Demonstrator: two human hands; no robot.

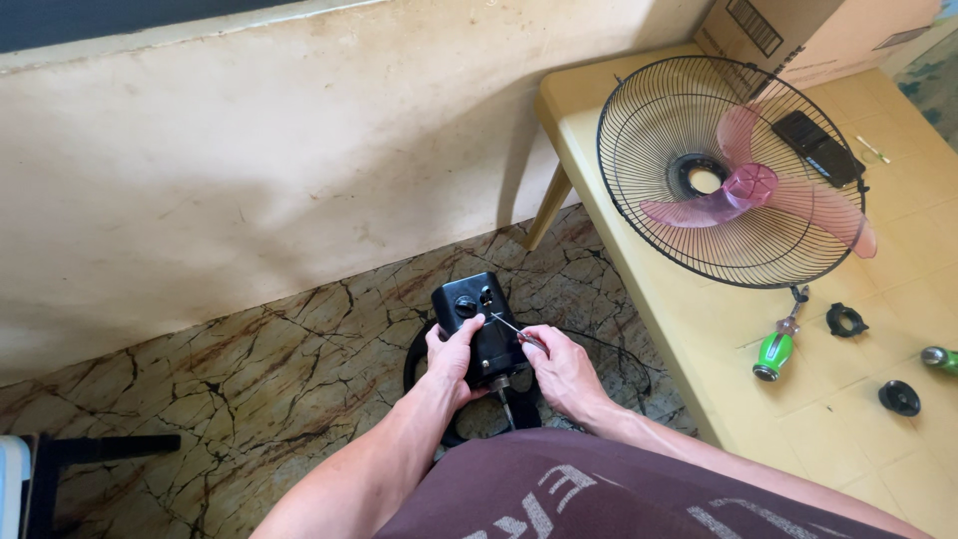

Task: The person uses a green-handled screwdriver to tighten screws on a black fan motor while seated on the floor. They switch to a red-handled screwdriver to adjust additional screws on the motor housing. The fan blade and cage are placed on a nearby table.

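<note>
Head view looks down past a maroon shirt [599, 499] at the near edge to two bare forearms reaching out over a cracked, marble-patterned floor [249, 379]. Left hand [451, 354] is curled closed around the left side of a black fan motor housing [479, 324], thumb laid on its upper face just below two round knobs. Right hand [559, 369] is closed, fingers pinched on a thin screwdriver [514, 327] whose slim shaft slants up and left so that its tip touches the housing's top face near the knobs. The housing sits upright between the two hands, with a short shaft sticking out of its near end and a dark ring-shaped part under it on the floor. At the near left, a dark stool or stand leg [90, 449] lies on the floor. To the right stands a pale yellow tabletop [718, 379]; on it, nearest, a black round cap [899, 397], then a green-handled screwdriver [775, 351], a black ring nut [846, 319] and part of another green tool [938, 357] at the right edge. Farther back on the tabletop lies a black wire fan guard [639, 150] with a translucent pink fan blade [748, 190] resting in it. Beyond it sits a cardboard box [798, 30], and a stained cream wall [249, 150] runs along the far side.
</note>
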